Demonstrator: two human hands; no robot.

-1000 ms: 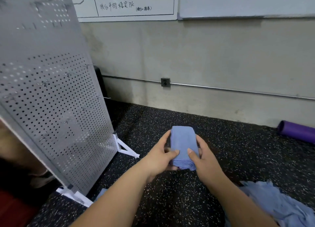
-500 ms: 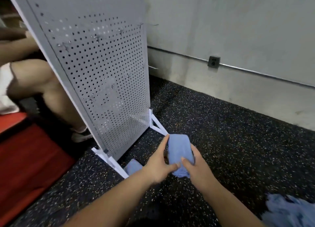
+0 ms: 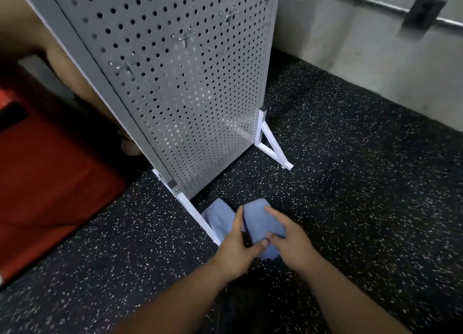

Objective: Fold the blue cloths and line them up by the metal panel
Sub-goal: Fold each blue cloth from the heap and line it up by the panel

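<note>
Floor [image 3: 350,183] by panel [image 3: 188,83]: folded cloth [image 3: 260,221] held btwn L grip [image 3: 235,248] & R grip [image 3: 293,243].

1. The floor [image 3: 350,183] is black rubber flecked with white, running back to the wall at the far right.
2. The perforated metal panel [image 3: 188,83] stands on it, propped on white feet [image 3: 273,148] at its near and far ends.
3. A folded blue cloth [image 3: 219,214] lies flat just beside the near foot.
4. A second folded cloth [image 3: 260,221] sits right of the first; whether it touches the floor is unclear.
5. A red mat [image 3: 50,170] covers the left.
</note>
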